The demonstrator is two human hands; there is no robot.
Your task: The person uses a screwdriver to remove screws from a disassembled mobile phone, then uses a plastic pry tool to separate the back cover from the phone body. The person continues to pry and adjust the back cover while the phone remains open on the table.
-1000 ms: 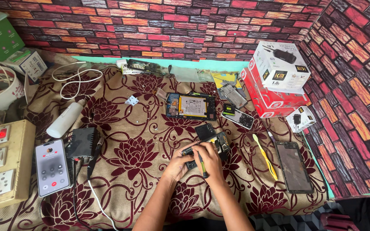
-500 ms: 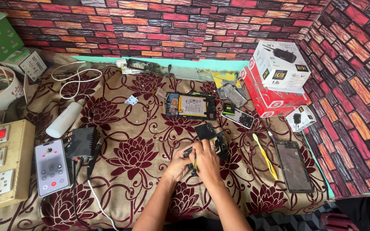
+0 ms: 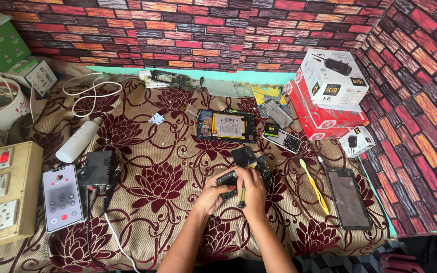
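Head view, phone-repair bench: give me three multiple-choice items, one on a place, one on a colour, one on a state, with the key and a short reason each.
1. Where does the detached phone screen lie?
A. At the cloth's right edge, right of the yellow pry tool
B. On the switchboard
C. Against the brick wall

2. What colour is the squeeze bottle?
A. Green
B. White
C. Red

3. What is the state of the smartphone beside the switchboard?
A. Lying face down
B. Opened up
C. Screen lit, face up

Key: 1 A, the dark panel lies flat just right of the pry tool. 2 B, its body shows plain white on the floral cloth. 3 C, round buttons glow on its display.

The left hand steadies a dismantled phone; the right hand holds a screwdriver.
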